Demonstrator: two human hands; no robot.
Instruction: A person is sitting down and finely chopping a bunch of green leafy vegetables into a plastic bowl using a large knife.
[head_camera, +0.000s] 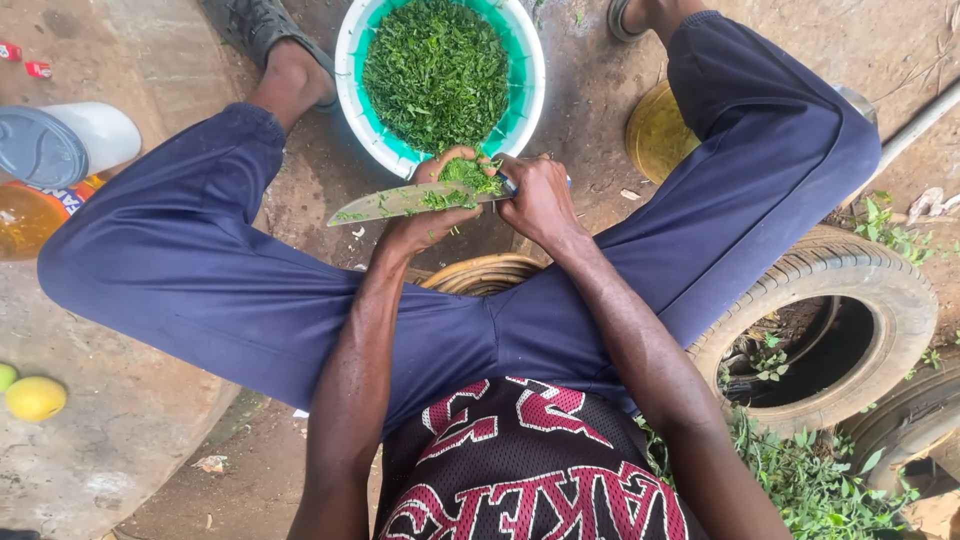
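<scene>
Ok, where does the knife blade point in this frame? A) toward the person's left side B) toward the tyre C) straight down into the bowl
A: the knife, gripped by the right hand, runs out past the left hand holding the bunch of greens, away from the tyre.

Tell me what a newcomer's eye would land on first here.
First, the basin of chopped green leaves at top centre, between the person's feet. Just below it, the left hand grips a bunch of greens while the right hand holds a knife, its blade pointing left and flecked with bits of leaf. An old tyre lies on the ground at right.
</scene>
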